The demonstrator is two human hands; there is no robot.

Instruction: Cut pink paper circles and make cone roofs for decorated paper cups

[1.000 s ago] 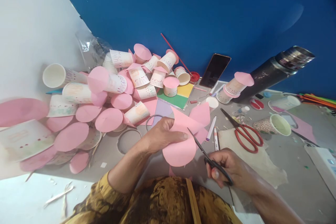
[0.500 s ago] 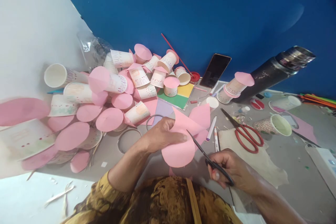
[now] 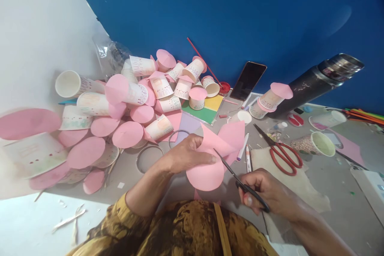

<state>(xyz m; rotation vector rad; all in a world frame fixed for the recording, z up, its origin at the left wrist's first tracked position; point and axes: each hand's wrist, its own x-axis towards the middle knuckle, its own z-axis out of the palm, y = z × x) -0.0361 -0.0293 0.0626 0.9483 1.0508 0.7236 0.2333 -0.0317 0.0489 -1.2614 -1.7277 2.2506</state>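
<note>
My left hand (image 3: 187,153) pinches a sheet of pink paper (image 3: 210,164), thumb on top, with a rounded lobe of the sheet hanging toward me. My right hand (image 3: 267,194) is closed round the handles of black scissors (image 3: 237,176). Their blades point up and left into the pink paper beside my left thumb. Both hands hover over the grey table (image 3: 330,192), just in front of my patterned yellow-brown clothing.
A heap of paper cups with pink paper discs (image 3: 126,104) fills the left. Red-handled scissors (image 3: 280,154), markers (image 3: 247,156), a phone (image 3: 248,81), a dark flask (image 3: 318,82), a patterned cup (image 3: 315,144) and coloured paper sheets (image 3: 204,112) lie behind and right. Wire rings (image 3: 150,158) lie near my left hand.
The pink paper has turned slightly in my left hand and the scissor blades have shifted a little along its edge. The view has drifted slightly.
</note>
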